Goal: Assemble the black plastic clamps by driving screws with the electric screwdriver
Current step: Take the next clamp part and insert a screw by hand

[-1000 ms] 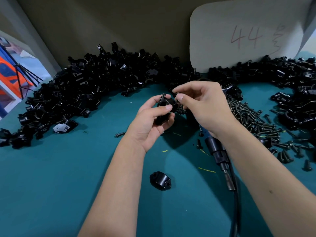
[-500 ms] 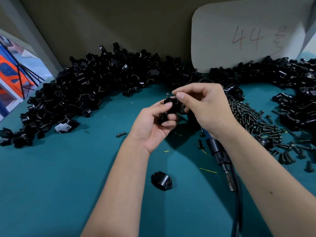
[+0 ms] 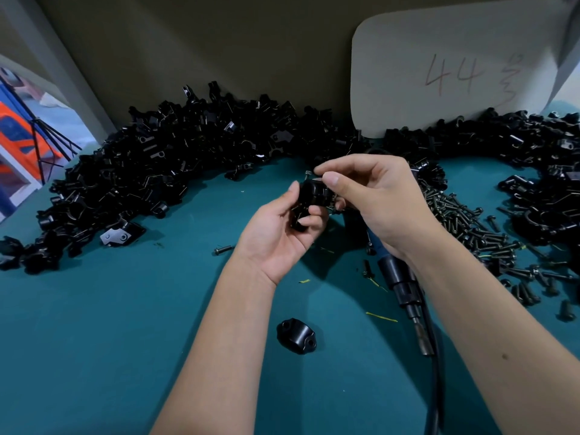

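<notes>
My left hand (image 3: 276, 237) grips a black plastic clamp (image 3: 309, 199), thumb on its left face and fingers curled round its near side, holding it above the teal table (image 3: 110, 340) in the middle of the scene. My right hand (image 3: 376, 202) comes in from the right, and its thumb and forefinger pinch a small screw (image 3: 314, 177) at the clamp's top far edge. The screw seems to lie roughly left to right, its tip towards the clamp, but it is too small and too hidden by my fingers to say whether it has entered a hole. So the clamp lies just left of my right fingertips, touching or nearly so.

The electric screwdriver (image 3: 405, 290) lies on the table under my right wrist, running near to far, with the bit end hidden. My right hand is the nearer one to it. Loose screws (image 3: 470, 227) are heaped to the right, clamp parts (image 3: 157, 171) along the far edge, and one clamp half (image 3: 296, 337) lies near me.
</notes>
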Demonstrator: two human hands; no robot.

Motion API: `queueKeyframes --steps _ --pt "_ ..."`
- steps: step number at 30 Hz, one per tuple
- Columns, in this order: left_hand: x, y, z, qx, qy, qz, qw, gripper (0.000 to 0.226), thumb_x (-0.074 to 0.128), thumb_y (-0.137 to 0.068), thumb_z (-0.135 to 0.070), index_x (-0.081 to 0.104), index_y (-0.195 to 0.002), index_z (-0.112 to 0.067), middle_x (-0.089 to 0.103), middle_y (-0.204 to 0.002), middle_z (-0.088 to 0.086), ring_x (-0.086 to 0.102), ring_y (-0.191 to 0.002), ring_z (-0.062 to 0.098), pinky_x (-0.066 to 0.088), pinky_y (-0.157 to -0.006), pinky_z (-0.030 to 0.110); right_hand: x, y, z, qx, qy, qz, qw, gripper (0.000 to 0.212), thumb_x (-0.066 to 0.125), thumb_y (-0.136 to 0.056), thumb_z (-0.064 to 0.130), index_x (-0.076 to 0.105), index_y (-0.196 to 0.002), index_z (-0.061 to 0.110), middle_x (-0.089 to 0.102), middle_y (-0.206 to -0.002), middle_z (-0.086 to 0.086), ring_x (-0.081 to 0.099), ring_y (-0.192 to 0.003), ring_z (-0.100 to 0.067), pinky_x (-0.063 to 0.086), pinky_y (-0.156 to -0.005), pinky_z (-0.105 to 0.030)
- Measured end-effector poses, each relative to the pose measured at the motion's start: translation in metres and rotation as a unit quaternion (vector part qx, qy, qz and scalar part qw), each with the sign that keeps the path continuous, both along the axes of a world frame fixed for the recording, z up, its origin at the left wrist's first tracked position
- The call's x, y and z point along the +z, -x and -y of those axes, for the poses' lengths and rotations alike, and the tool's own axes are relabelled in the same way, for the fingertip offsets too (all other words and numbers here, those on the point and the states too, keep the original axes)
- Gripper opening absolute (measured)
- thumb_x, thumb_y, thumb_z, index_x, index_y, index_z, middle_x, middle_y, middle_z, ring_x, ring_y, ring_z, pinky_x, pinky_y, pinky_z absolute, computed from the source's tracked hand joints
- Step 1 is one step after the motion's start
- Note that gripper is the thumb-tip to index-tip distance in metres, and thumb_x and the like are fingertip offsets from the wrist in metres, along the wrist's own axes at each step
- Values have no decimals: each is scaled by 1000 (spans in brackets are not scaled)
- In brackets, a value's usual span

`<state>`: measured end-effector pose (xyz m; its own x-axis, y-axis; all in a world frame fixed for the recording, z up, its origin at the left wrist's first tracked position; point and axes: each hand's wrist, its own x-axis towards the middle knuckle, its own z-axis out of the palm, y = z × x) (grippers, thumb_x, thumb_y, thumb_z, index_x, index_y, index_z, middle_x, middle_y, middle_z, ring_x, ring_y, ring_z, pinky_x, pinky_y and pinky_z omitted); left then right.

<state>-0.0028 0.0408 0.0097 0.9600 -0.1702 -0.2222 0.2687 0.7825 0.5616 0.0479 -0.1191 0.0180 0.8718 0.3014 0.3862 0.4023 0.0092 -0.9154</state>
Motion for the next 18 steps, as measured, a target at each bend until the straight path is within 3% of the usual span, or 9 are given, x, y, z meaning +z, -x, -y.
queueKeyframes --steps 6,12,18 --pt "-1 -1 -1 32 -7 -7 999 20 52 -106 -19 61 -104 -1 66 -84 10 52 -67 13 40 -53 14 -4 0 -2 -33 11 3 999 6 78 -92 17 82 -89 20 76 -80 -5 64 -61 -18 56 -59 -28" --pt "1 0 -3 26 -4 -2 1000 17 54 -105 -18 59 -102 -2 66 -83 11 52 -64 13 37 -50 14 -2 -1 0 -61 -2 -5 998 6 76 -93 16 82 -90 19 76 -81 2 66 -64 -16 60 -62 -35" --pt "-1 -2 -4 13 -38 4 999 24 54 -105 -22 63 -102 1 66 -83 10 52 -64 14 41 -49 15 -1 1 0 -68 30 34 997 7 75 -94 16 81 -92 20 76 -83 2 67 -59 -16 59 -60 -31"
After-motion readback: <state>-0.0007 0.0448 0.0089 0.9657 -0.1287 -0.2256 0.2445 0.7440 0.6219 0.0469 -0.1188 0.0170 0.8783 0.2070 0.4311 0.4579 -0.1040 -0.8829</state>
